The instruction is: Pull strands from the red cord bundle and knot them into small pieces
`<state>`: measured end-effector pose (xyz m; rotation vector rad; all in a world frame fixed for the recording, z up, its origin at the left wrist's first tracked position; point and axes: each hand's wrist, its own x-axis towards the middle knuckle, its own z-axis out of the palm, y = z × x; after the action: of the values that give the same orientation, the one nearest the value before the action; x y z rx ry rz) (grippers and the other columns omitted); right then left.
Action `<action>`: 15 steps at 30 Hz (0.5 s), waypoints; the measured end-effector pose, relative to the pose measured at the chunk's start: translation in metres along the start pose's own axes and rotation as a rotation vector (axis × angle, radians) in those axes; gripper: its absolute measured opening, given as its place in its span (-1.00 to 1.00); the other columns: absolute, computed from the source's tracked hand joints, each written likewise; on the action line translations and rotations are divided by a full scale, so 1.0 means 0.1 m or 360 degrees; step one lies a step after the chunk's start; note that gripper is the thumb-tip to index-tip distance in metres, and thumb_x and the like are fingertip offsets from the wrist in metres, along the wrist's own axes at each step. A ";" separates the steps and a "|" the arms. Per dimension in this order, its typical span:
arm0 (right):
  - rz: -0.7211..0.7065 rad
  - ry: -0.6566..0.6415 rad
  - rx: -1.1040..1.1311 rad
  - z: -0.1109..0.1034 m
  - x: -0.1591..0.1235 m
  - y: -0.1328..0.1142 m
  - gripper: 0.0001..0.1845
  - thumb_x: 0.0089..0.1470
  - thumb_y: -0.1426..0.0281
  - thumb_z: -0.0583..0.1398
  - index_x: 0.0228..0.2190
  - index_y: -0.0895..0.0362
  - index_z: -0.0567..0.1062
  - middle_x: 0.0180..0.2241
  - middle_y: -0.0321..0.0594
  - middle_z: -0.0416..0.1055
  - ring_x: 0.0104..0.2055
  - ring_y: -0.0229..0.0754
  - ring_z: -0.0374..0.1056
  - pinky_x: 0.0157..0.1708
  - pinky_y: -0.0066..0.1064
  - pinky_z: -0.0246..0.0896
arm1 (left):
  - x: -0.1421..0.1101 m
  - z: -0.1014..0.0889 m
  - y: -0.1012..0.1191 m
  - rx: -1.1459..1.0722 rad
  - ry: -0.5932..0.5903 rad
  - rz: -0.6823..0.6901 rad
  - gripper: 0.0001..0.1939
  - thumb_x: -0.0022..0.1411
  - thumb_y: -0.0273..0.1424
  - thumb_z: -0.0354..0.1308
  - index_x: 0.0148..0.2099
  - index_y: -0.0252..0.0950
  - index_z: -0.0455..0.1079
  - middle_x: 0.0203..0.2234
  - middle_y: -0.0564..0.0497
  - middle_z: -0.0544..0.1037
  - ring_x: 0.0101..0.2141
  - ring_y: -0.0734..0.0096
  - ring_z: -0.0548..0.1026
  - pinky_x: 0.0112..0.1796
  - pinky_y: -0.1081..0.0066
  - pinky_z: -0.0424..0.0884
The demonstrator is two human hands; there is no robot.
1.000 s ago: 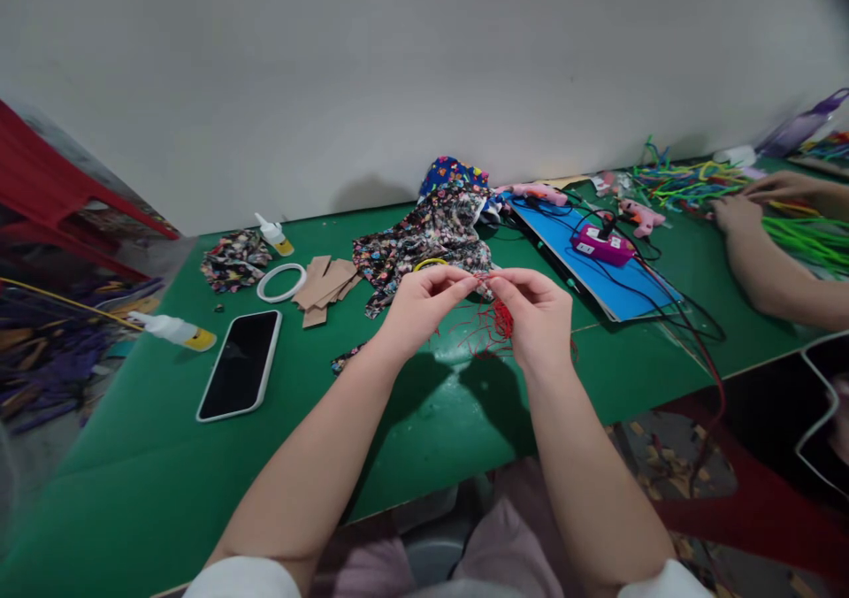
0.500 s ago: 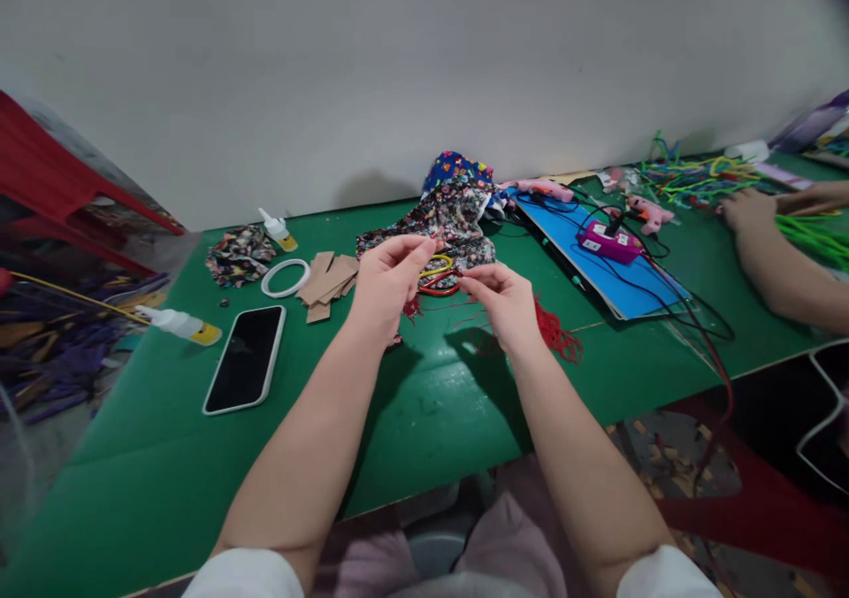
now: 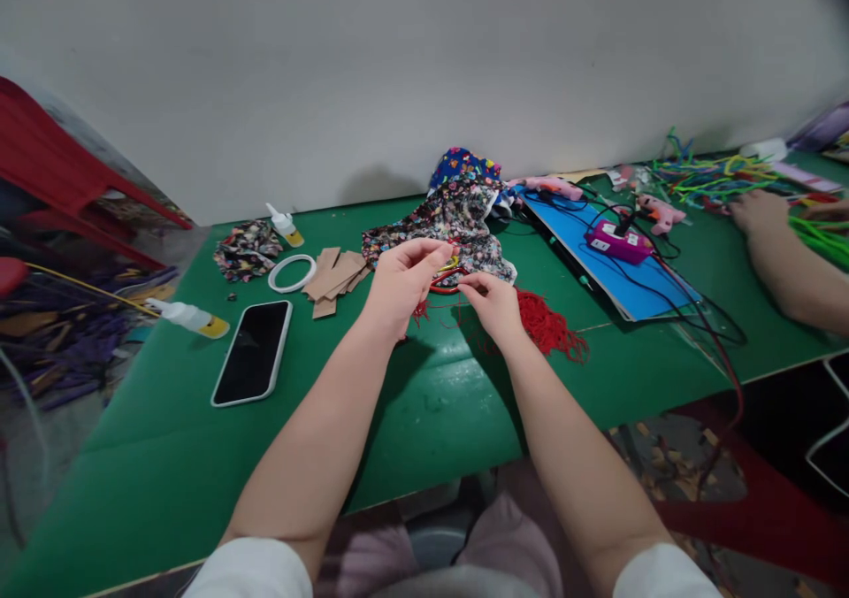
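Observation:
My left hand [image 3: 406, 287] is closed in a pinch, with a bit of red at its fingertips and red yarn [image 3: 420, 313] hanging beneath it. Facing it, my right hand [image 3: 494, 306] pinches thin red strands, its thumb and forefinger together. Between the hands show a yellow loop [image 3: 454, 263] and a red loop [image 3: 443, 289], partly covered by my left fingers; whether they are held or lie on the table I cannot tell. A tangled heap of red yarn [image 3: 550, 325] lies just right of my right hand. Behind is crumpled floral cloth [image 3: 457, 213].
On the green table [image 3: 424, 439] lie a phone [image 3: 252, 353], a glue bottle [image 3: 195, 318], a white ring [image 3: 292, 273] and cardboard strips [image 3: 335, 279]. To the right are a blue folder [image 3: 637, 293], a purple power strip [image 3: 618, 241], cables and a co-worker's arm [image 3: 796, 262].
Both hands stay close together in front of me. My right fingertips have come down slightly, away from the red loop. The view has shifted a little, and more of the red yarn heap shows.

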<state>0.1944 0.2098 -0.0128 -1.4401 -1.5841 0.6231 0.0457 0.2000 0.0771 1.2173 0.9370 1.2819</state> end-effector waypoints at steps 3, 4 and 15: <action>0.0036 -0.0037 -0.0128 -0.07 -0.02 -0.03 -0.83 0.02 0.36 0.17 -0.36 0.10 0.56 -0.34 -0.24 0.56 -0.32 -0.20 0.44 -0.25 -0.40 0.28 | 0.00 0.01 0.00 -0.0003 -0.0013 -0.0056 -0.79 -0.01 -0.27 0.27 -0.39 -0.32 0.47 -0.79 0.21 0.19 -0.76 0.73 -0.02 -0.71 0.54 -0.16; 0.0053 -0.0059 -0.0188 -0.11 -0.03 -0.03 -0.85 0.00 0.37 0.18 -0.39 0.09 0.57 -0.37 -0.24 0.56 -0.33 -0.19 0.44 -0.26 -0.38 0.27 | -0.01 0.02 0.00 -0.0002 -0.0014 -0.0070 -0.79 -0.01 -0.27 0.27 -0.39 -0.33 0.47 -0.79 0.21 0.18 -0.76 0.73 -0.02 -0.71 0.53 -0.17; -0.0117 0.0253 0.0268 -0.54 -0.24 -0.50 -0.85 -0.05 0.32 0.27 -0.36 0.06 0.59 -0.35 -0.23 0.53 -0.34 -0.21 0.40 -0.30 -0.34 0.30 | -0.12 0.16 0.02 0.0050 -0.0095 -0.0031 -0.80 0.03 -0.25 0.25 -0.40 -0.31 0.45 -0.77 0.22 0.18 -0.74 0.72 0.01 -0.70 0.54 -0.07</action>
<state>0.2135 0.1667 0.0489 -1.2690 -1.4194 0.5704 0.0594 0.1861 0.0800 1.2612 0.9271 1.2129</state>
